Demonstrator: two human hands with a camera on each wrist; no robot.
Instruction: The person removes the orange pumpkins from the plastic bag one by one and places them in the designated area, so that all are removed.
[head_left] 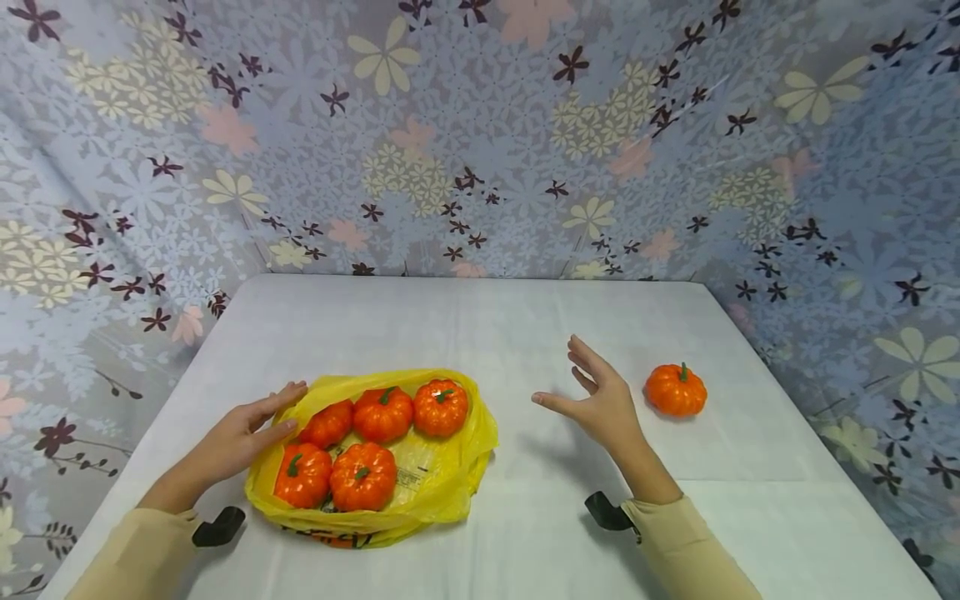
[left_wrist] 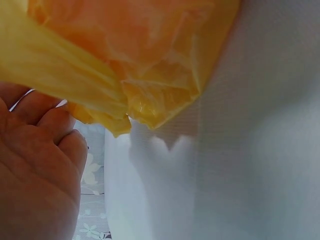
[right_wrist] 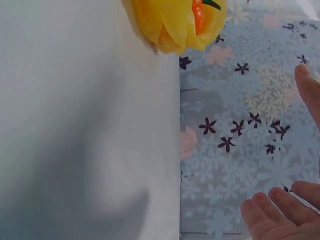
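A yellow plastic bag (head_left: pixel 420 521) lies spread open on the table, with several small orange pumpkins (head_left: pixel 363 477) inside it. My left hand (head_left: pixel 236 437) rests at the bag's left edge, fingers fairly straight against the plastic. In the left wrist view, yellow film (left_wrist: pixel 65 70) covers the fingertips of that hand (left_wrist: pixel 40 160). To the right of the bag, my right hand (head_left: pixel 600 408) hovers above the table with thumb and fingers spread and nothing between them. One more orange pumpkin (head_left: pixel 676 390) with a green stem sits alone, just beyond the right hand on its right side.
A white cloth covers the table (head_left: pixel 480 325). Flower-patterned fabric (head_left: pixel 480 142) hangs behind the table and along both sides. Each forearm wears a dark wrist device, the right one (head_left: pixel 609 512) close above the tabletop.
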